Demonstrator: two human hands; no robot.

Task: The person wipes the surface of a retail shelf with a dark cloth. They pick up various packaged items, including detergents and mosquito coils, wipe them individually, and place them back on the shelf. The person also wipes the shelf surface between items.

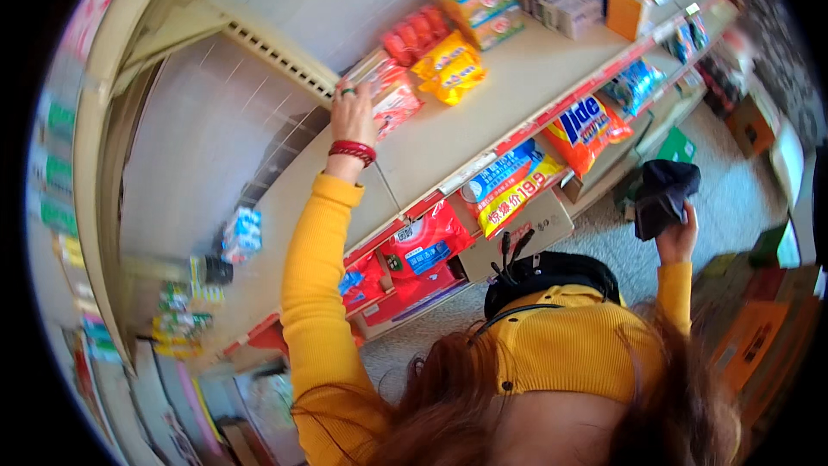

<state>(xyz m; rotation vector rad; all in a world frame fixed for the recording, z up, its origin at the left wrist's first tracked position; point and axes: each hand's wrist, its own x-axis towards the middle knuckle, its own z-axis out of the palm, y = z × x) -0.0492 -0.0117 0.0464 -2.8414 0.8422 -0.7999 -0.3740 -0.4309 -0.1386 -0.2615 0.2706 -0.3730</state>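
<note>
My left hand, with a red bracelet at the wrist and a ring, reaches onto the upper shelf. Its fingers are bent round the left end of a red-and-white packet, and part of that grip is hidden. Right of this packet lie yellow packets and a red wrapped pack. Away from the shelf, low on the right, my right hand is closed on a crumpled dark cloth, which hangs clear of the goods.
Cartons and an orange-and-white box stand farther along the upper shelf. Below it are an orange detergent bag and red bags. A metal bracket is close to my left hand. Cardboard boxes stand at right.
</note>
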